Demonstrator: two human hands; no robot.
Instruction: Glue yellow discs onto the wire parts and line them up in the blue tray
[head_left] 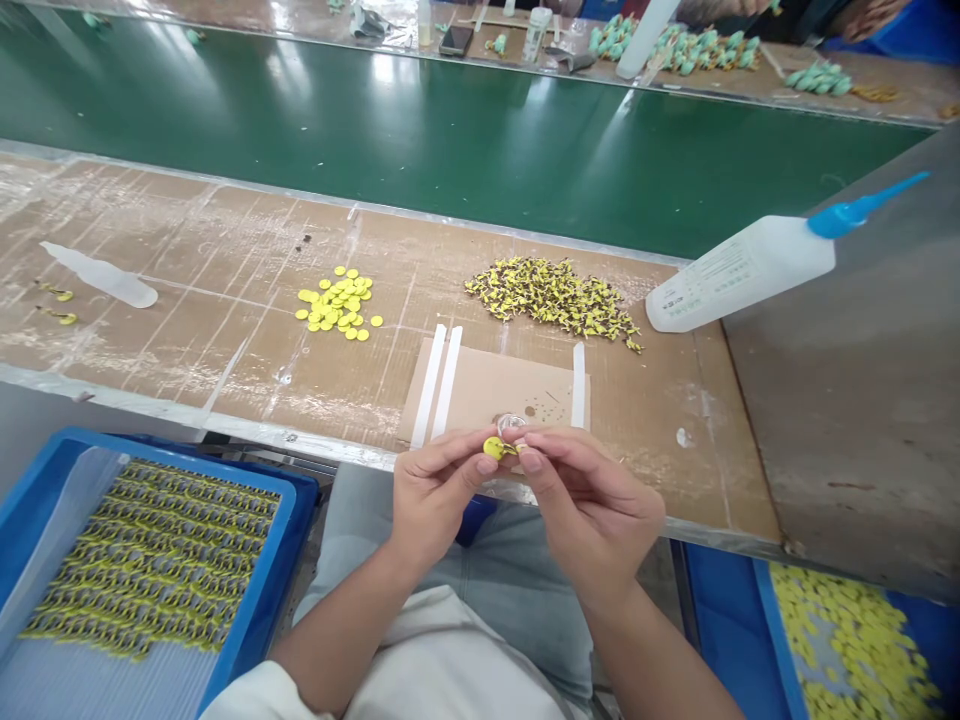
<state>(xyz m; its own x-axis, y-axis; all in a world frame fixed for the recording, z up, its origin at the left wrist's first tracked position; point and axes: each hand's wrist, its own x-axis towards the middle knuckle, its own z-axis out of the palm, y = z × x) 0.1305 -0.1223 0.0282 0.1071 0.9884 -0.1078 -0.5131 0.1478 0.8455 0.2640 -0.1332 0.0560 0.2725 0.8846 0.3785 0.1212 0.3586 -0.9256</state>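
Note:
Both hands meet at the bench's front edge. Between thumb and fingers, my left hand [431, 495] pinches a small yellow disc [493, 448]. My right hand [596, 495] is closed in a pinch on a small dark-and-yellow piece [511, 450] that reaches toward the disc; whether the two are joined I cannot tell. Just behind the fingertips sits a small clear round dish [511, 422], partly hidden. Under it lies a cardboard sheet [510, 385] with white tape strips. Farther back are a pile of yellow discs [341, 300] and a heap of dark-and-yellow pieces [555, 298].
A white bottle with a blue nozzle [742, 275] leans against the metal wall [847, 400] at right. Blue trays of yellow parts [289, 520] stand low at left and right. Beyond the green belt [420, 130], another person's hands [870, 18] show near mint-coloured pieces [705, 52].

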